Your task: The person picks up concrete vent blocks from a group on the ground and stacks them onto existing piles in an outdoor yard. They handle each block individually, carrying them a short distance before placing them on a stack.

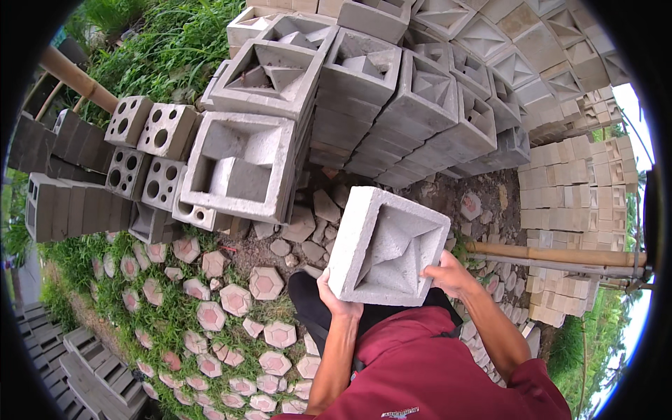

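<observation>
Between my two hands is a square, light grey concrete vent block, tilted, its face recessed with angled facets. My left hand grips its lower left corner from the side and below. My right hand holds the lower right edge, the thumb lying over the rim of the face. The block is in front of my body, apart from the stacks. Nearest to it, on the left, a similar vent block tops a stack. More vent blocks stand in stacks beyond.
Blocks with round holes are piled at the left. Bamboo poles cross at the right, and another pole is at the upper left. Hexagonal pavers with grass between them cover the ground. Loose stones lie below the stacks. Pale blocks form a wall-like stack at right.
</observation>
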Available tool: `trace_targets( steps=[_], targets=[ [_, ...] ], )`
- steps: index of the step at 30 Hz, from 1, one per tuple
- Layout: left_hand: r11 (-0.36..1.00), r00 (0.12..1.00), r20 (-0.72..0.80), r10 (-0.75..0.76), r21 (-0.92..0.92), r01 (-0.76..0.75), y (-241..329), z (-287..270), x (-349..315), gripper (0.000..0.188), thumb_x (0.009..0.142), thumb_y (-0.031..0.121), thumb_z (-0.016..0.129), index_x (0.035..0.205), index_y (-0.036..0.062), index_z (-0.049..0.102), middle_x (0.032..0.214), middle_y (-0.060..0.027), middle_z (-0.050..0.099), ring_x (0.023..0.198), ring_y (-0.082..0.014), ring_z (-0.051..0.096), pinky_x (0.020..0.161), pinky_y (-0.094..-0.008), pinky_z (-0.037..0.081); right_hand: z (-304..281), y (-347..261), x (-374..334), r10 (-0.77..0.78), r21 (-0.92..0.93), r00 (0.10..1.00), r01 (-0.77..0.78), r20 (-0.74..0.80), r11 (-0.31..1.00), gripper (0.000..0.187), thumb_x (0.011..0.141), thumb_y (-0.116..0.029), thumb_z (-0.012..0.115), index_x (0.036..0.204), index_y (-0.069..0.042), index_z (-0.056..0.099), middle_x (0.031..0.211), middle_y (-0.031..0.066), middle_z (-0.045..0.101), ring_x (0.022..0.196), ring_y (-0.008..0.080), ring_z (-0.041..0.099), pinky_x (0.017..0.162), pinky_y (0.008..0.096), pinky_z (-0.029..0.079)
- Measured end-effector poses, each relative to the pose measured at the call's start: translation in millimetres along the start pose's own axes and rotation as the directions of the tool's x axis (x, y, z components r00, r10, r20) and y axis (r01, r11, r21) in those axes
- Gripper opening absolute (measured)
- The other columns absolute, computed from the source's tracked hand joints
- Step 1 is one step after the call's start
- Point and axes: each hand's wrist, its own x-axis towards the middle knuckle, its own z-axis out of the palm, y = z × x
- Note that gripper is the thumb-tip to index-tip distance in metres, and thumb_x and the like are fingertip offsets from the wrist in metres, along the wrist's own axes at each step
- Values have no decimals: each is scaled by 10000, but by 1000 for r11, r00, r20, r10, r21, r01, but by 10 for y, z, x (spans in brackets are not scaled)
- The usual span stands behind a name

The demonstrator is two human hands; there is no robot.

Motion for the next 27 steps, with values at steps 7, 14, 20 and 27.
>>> trace_targets(
  steps=[7,14,20,27],
  targets=[
    [995,995,-36,94,-40,-95,-510,701,887,494,867,406,388,1112,31,595,1038,-105,657,930,-255,629,843,-376,482,-832,-782,997,-121,-90,978,138,170,986,447,777,26,606,1199,62,463,1105,104,590,999,159,574,864,326,470],
    [966,966,105,237,81,-246,-1299,2450,1396,714,950,582,216,1443,66,222,1437,-103,345,1312,-253,340,1089,-388,244,-1667,-2385,1031,-146,61,989,145,7,988,470,759,63,579,1205,58,432,1096,115,581,993,199,591,842,356,499],
    [729,795,446,411,364,-580,-2138,3805,1637,750,976,409,373,1476,78,-77,1529,-119,69,1384,-240,184,1123,-378,158,-2496,-3601,1577,-204,-9,978,204,-46,979,378,774,3,577,1125,47,444,1008,130,579,894,234,614,704,465,553],
    [770,844,463,272,421,-479,-2265,4713,2747,770,925,147,531,1471,39,0,1437,-111,240,1287,-194,307,1068,-310,255,-2891,-4769,2463,-174,-97,984,170,-36,981,280,777,-17,572,1029,47,467,979,153,550,945,317,596,802,592,493]
  ],
)
